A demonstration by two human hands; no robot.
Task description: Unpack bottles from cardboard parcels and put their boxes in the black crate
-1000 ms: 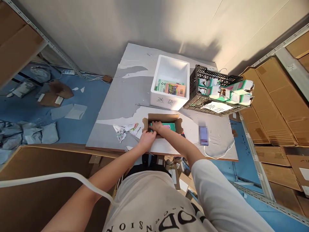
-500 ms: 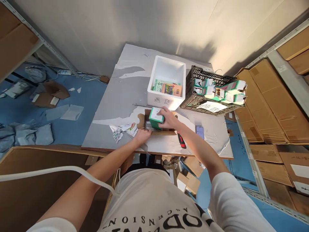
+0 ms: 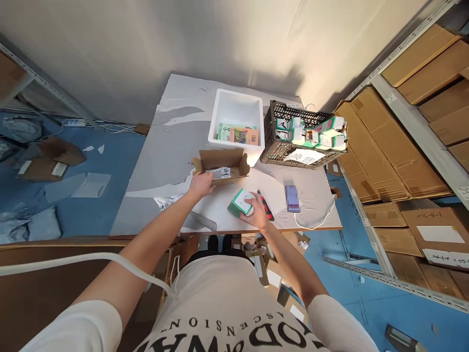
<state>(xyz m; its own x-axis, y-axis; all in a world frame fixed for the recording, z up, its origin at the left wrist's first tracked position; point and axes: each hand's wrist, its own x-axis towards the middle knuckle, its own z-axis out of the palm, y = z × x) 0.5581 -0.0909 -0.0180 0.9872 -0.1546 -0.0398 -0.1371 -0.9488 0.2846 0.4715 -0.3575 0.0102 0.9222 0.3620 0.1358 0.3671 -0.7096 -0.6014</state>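
Note:
My right hand (image 3: 257,212) is closed around a small green-and-white box (image 3: 242,202), tilted over the near part of the table. Right beside that hand lies a red-and-black box cutter (image 3: 269,211), partly covered by the fingers. My left hand (image 3: 201,186) grips the near left corner of an open brown cardboard box (image 3: 234,179). Inside the carton, some crumpled printed wrapping (image 3: 223,172) shows; the rest of its bottom is hidden. Torn printed paper (image 3: 164,201) lies on the table, left of the left hand.
Behind the carton stands a white foam box (image 3: 217,115) with printed cards in it. A black plastic crate (image 3: 269,142) to its right holds several green-and-white boxes. A phone (image 3: 292,199) with a white cable rests at the right. Shelving with cartons (image 3: 395,146) flanks the table.
My right hand has lifted the green-and-white box out of the carton and brought it nearer me. The carton has moved away from the table's near edge, with my left hand on it.

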